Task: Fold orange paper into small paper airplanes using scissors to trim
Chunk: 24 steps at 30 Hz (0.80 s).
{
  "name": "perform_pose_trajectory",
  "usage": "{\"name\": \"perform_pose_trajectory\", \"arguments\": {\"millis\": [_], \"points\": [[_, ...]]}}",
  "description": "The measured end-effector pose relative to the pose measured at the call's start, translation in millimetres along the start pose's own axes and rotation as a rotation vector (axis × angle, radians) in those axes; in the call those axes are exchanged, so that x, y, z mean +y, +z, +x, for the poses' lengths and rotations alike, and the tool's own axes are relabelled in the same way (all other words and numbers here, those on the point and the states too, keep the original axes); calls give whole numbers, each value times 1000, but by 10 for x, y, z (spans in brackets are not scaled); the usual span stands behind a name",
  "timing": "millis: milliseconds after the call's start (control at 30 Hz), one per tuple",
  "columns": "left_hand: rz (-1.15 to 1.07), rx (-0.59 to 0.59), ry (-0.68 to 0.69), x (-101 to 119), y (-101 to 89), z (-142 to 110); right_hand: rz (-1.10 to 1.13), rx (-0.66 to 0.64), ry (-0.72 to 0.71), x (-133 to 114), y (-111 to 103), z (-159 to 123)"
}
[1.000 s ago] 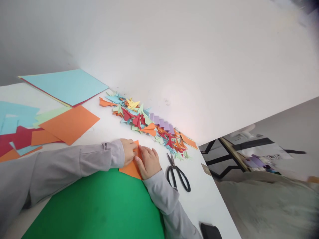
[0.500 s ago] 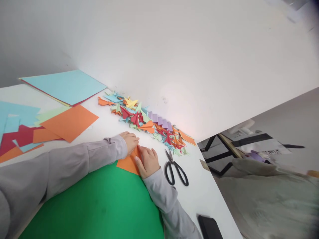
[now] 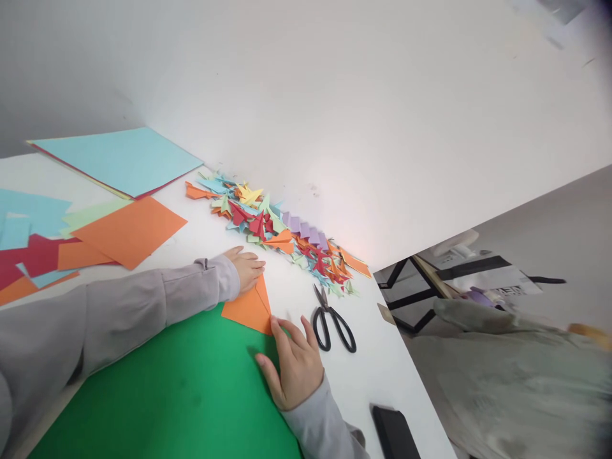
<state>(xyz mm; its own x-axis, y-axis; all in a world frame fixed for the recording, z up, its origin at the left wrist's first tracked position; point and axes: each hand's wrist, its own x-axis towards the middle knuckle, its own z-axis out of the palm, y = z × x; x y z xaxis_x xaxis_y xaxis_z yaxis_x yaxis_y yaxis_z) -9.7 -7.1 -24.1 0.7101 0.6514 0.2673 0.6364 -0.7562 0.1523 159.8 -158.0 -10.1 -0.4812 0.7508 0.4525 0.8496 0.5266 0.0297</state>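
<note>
A folded sheet of orange paper (image 3: 246,312) lies partly on the green mat (image 3: 182,389) and partly on the white table. My left hand (image 3: 245,268) lies flat across its upper end, fingers stretched out and pressing it down. At the paper's lower right corner is my right hand (image 3: 297,363), with thumb and fingers spread apart and the index fingertip touching the edge. A crease and a folded flap show along the right side of the paper. The part under my left hand is hidden.
Black-handled scissors (image 3: 329,322) lie right of my hands. Behind them runs a pile of small folded paper planes (image 3: 268,223). Loose orange sheets (image 3: 136,229) and a light blue stack (image 3: 119,159) are on the left. A black phone-like object (image 3: 394,433) sits near the right edge.
My right hand has drawn down along the orange paper's right edge to its lower corner and its fingers have spread. My left hand stays on the paper. The view has shifted slightly.
</note>
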Motion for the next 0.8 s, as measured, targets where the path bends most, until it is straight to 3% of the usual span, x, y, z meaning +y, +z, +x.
{"name": "perform_pose_trajectory", "arguments": {"millis": [133,200,267,367,533,667,800], "points": [[-20,18,7,-13,31,-2,26,5,25,60,-69,-34],[-24,33,7,-16,41,-2,26,-21,16,164,-82,38],[-16,40,14,-19,42,-3,-2,32,43,285,-52,182],[-11,36,15,-18,26,-9,6,116,118,452,106,496],[-10,30,16,12,-23,-47,82,162,98,649,556,931],[-17,26,61,53,-55,-96,110,302,63,716,787,960],[-106,145,123,51,-93,-130,176,338,74,704,781,886]]}}
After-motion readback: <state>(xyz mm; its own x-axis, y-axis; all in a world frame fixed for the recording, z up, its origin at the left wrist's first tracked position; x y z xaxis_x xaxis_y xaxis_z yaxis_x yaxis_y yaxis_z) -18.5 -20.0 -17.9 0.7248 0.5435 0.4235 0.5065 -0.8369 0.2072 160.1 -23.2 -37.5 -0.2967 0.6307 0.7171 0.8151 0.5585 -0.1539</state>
